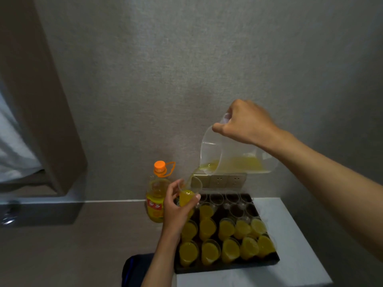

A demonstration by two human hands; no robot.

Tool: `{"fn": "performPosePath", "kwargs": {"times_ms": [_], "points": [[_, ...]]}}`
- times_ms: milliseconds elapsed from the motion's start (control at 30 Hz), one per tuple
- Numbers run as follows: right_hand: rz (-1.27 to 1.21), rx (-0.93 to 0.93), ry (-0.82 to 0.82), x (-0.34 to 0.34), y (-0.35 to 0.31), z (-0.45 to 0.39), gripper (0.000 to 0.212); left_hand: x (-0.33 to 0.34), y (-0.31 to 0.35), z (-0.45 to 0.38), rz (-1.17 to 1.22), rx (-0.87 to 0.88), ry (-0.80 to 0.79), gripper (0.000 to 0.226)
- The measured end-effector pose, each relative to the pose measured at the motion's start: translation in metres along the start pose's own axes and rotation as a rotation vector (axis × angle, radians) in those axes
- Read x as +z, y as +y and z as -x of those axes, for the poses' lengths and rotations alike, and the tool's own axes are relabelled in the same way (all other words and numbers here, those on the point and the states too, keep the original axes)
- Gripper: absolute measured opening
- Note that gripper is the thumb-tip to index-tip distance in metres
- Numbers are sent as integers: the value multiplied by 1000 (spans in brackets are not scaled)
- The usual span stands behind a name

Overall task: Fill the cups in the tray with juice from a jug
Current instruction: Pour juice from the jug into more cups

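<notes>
Juice, yellow and thin, runs from the lip of a clear plastic jug (232, 156) into a small clear plastic cup (189, 194). The right hand (246, 123) is wrapped tight around the jug's handle and holds the jug tipped over, high above the back of the tray. The left hand (176, 208) grips the small cup, fingers and thumb curled round its sides, and holds it up just under the jug (the cup is about half full).

Below sits a flat black tray (228, 266) on a white table top (290, 245). The two front rows of cups (228, 241) in it are full of yellow juice, and the cups in the back row (232, 200) look empty. A big yellow bottle with an orange cap (156, 195) stands just left of the tray, near the grey wall (186, 59).
</notes>
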State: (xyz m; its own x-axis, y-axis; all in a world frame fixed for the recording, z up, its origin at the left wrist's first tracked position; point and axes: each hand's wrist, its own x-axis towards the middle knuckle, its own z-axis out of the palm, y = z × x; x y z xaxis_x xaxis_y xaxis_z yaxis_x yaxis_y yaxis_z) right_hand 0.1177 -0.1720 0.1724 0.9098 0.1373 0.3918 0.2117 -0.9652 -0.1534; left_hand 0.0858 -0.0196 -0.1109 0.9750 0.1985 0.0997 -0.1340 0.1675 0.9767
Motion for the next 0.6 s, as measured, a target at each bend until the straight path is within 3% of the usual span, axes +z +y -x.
{"fn": "performPosePath", "kwargs": {"times_ms": [600], "points": [[-14,1,4,-3,7,-5,47,6,-1,-2,-5,-5,19,64]]}}
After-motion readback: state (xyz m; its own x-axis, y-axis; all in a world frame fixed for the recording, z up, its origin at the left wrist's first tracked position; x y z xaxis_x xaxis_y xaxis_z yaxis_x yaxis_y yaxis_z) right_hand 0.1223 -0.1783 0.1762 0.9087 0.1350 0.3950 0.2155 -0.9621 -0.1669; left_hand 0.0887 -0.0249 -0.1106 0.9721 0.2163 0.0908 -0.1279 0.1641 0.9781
